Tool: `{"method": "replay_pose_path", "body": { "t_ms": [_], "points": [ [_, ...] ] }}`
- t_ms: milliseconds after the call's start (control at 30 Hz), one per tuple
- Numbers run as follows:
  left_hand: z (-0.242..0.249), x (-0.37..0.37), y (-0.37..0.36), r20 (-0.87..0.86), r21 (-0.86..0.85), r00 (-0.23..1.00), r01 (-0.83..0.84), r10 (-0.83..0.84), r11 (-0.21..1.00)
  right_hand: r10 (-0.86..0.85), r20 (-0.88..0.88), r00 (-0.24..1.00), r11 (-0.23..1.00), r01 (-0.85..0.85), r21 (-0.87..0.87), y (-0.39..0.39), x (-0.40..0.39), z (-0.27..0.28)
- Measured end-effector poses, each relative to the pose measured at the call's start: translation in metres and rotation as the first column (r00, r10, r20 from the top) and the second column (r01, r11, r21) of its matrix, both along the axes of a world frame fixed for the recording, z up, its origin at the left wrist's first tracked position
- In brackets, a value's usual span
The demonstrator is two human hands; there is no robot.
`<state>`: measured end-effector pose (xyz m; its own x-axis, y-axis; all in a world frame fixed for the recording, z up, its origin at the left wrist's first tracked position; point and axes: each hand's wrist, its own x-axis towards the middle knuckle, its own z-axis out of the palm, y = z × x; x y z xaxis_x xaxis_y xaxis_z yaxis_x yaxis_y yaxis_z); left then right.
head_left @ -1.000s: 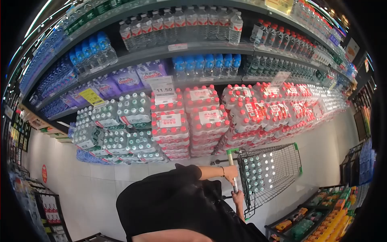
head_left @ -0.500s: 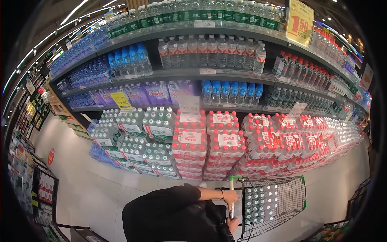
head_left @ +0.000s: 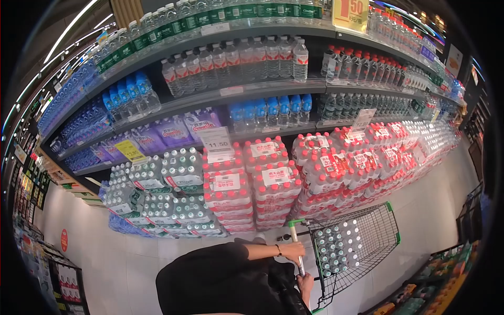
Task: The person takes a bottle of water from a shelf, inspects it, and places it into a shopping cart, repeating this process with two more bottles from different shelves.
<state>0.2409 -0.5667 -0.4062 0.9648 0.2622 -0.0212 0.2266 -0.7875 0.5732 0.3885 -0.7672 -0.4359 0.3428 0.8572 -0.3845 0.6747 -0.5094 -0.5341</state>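
Note:
My left hand (head_left: 293, 251), with a dark bracelet at the wrist, is closed around the upper part of the shopping cart's handle (head_left: 295, 239). Lower down the same bar, my right hand (head_left: 305, 282) also grips it. The wire shopping cart (head_left: 375, 247) has green corner pieces and extends to the right of my hands. Inside, near the handle end, lie packs of bottled water (head_left: 331, 249), some with green-marked caps and some with white caps. My black sleeve and torso fill the bottom middle.
Stacked packs of red-capped water (head_left: 275, 178) and green-labelled water (head_left: 181, 170) line the floor beside the cart. Shelves of bottles (head_left: 236, 65) rise behind them, with price signs (head_left: 218, 143). At lower right stands another display (head_left: 430, 278); a further rack (head_left: 68, 286) is at lower left.
The view has tilted, and the shelves and stacks have shifted left in it. The cart has moved right along the stacks, with both hands still on its handle.

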Motion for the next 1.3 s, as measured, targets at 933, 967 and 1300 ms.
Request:
{"method": "replay_pose_path", "body": {
  "t_ms": [933,967,1300],
  "points": [
    [0.381,-0.101,0.61,0.671,-0.32,0.16,-0.818,0.724,0.477,0.317,0.027,0.948,0.407,-0.162,0.899,0.769,-0.092,0.428],
    [0.387,-0.1,0.608,0.622,-0.336,0.156,-0.832,0.767,0.442,0.32,0.0,0.947,0.422,-0.143,0.895,0.778,-0.095,0.428],
    [0.386,-0.092,0.642,0.631,-0.352,0.19,-0.794,0.752,0.496,0.278,-0.1,0.955,0.587,-0.087,0.805,0.827,-0.107,0.429]
  ]
}}
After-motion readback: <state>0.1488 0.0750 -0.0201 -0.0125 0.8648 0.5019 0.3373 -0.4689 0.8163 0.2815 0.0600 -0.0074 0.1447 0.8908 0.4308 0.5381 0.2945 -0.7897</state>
